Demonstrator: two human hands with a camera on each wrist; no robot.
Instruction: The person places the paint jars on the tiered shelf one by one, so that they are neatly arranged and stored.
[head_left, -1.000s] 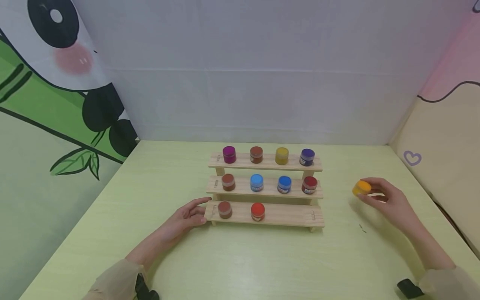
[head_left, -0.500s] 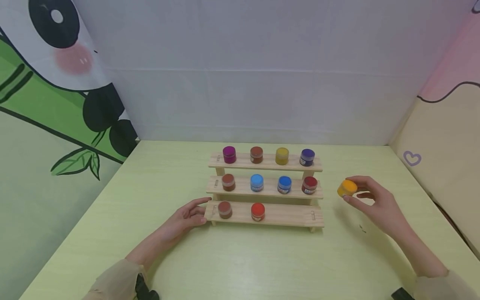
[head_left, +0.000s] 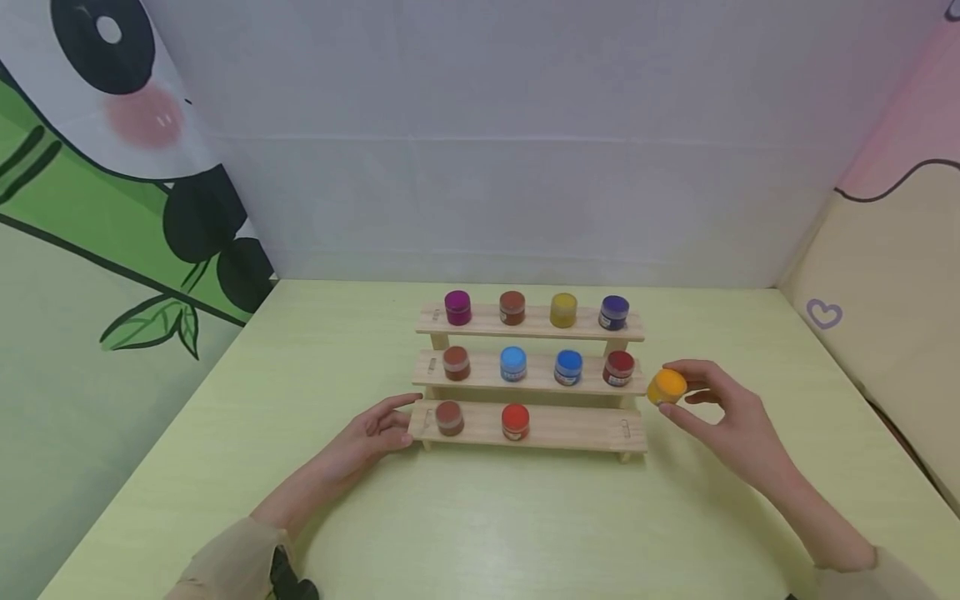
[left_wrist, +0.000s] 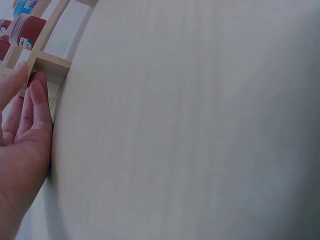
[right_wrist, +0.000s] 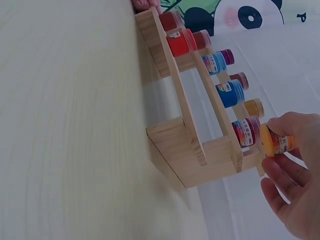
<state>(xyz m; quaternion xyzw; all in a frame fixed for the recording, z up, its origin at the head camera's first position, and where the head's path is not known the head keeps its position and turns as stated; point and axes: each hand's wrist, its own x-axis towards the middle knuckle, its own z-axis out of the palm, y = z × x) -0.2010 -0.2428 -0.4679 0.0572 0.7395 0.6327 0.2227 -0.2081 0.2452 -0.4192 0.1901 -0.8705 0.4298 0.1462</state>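
My right hand (head_left: 731, 425) pinches a small paint jar with an orange-yellow lid (head_left: 667, 387) between thumb and fingers. It holds the jar in the air just off the right end of the three-tier wooden rack (head_left: 577, 427). In the right wrist view the orange jar (right_wrist: 276, 142) is tilted, near a dark red jar (right_wrist: 246, 131). My left hand (head_left: 367, 437) grips the rack's left end at the bottom tier. The left wrist view has the thumb by the board's edge and fingers (left_wrist: 39, 100) at the end panel. On the bottom tier stand a brown jar (head_left: 449, 418) and a red jar (head_left: 515, 422).
Several jars fill the middle tier, among them a light blue one (head_left: 513, 364) and a blue one (head_left: 568, 367). The top tier carries a purple jar (head_left: 457, 307), a yellow jar (head_left: 563, 310) and others. A pale table (head_left: 525, 525) lies beneath; a white backdrop (head_left: 525, 208) rises behind.
My right hand has moved left with the orange-yellow jar, from out over the table to beside the rack. My left hand and the rack have stayed in place.
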